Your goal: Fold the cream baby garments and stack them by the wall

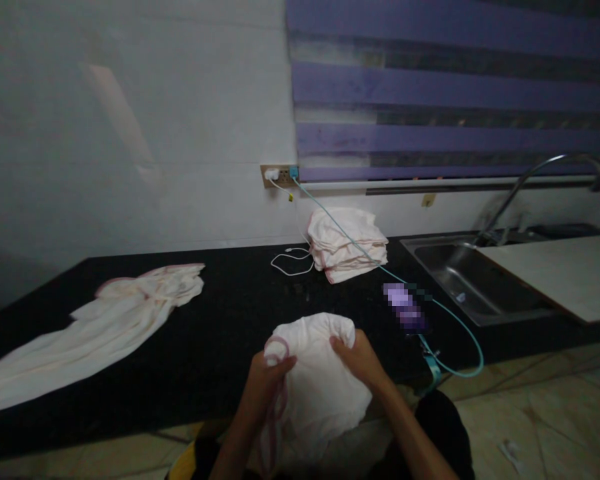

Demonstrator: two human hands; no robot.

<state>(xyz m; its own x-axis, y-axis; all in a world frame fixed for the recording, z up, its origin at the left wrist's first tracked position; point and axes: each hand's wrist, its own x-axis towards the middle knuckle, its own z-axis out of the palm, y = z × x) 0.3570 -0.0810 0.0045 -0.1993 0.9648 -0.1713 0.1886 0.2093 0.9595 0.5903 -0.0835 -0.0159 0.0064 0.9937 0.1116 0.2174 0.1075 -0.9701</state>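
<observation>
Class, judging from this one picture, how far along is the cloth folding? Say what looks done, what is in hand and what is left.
Done: a folded stack sits by the wall. In hand: the left hand and right hand grip a white cloth with pink edging at the counter edge. Left: one cloth lies spread, unfolded, on the left.

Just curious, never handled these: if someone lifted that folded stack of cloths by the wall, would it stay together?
Probably not. The stack of cloths looks soft, its layers sagging at the edges, so it would likely droop and slide apart unless supported underneath. It seems light. A teal cable lies across it and might snag.
</observation>
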